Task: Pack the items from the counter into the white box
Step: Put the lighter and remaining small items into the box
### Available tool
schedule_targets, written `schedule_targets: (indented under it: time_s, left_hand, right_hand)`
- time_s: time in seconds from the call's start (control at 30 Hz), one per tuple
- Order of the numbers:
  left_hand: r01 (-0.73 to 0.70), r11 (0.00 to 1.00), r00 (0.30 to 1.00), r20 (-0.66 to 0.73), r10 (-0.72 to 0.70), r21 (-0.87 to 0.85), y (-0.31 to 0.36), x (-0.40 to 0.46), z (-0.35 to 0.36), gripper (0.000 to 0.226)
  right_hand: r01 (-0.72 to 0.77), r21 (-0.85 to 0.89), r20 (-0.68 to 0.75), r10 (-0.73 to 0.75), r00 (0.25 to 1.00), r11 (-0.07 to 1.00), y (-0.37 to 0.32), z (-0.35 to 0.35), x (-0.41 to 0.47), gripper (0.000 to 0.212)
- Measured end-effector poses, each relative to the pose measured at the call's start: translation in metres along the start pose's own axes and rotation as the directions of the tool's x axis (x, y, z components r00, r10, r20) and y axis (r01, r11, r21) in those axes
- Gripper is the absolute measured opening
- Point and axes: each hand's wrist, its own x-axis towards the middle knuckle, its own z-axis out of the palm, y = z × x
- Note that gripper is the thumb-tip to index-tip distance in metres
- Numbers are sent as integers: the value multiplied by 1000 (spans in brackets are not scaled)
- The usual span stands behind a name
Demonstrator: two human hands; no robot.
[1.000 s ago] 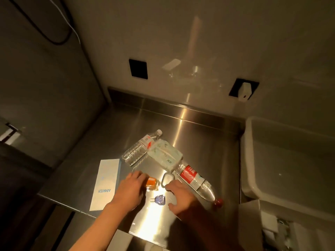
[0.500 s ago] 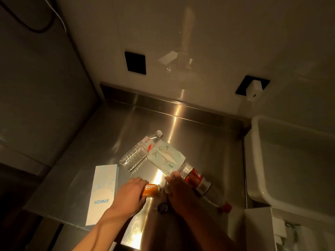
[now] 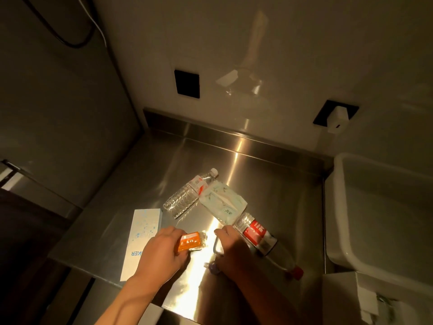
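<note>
From the head camera, looking down on a steel counter in dim yellowish light, the left hand pinches a small orange packet between thumb and fingers, lifted a little off the metal. Its print is too blurred to read. The right hand lies just beside it, in shadow, with fingers curled round a small pale looped thing; most of that thing is hidden under the hand, and I cannot say what it is. Just below the hand a small bluish thing peeks out, also mostly covered.

A long flat white carton with blue lettering lies to the left, its near end partly hidden behind the left wrist. Farther back a clear water bottle lies on its side, touching a pale soft pack, perhaps tissues. That pack overlaps the base of a second bottle, red-labelled and red-capped, which lies on its side along the right hand.

The white box stands off the counter's right edge, well apart from both hands; it is cut off by the frame, and its inside is too dim to make out. Below it, some white shapes in the corner are unclear.
</note>
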Motion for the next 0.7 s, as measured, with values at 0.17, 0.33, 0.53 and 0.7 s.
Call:
schedule_targets:
  time_s: [0.17,0.33,0.53,0.7]
  left_hand:
    - [-32,999,998,-62,30,-30,35,-11,-26,47]
    - [-239,963,970,-78,231,-127,128,-8,-31,44]
    - [-486,855,868,19,497,-181,259,-12,10,36]
    - [-577,795,792,110,600,-186,321,-25,53,31]
  right_hand:
    - [62,215,-218,-14,976,975,-8,-53,-21,64]
    - [-20,281,-331,116,936,959,20,-146,-95,55]
    - [-355,218,-331,411,849,909,76,-209,-217,50]
    - [-488,298,-349,569,744,821,129,-212,-292,67]
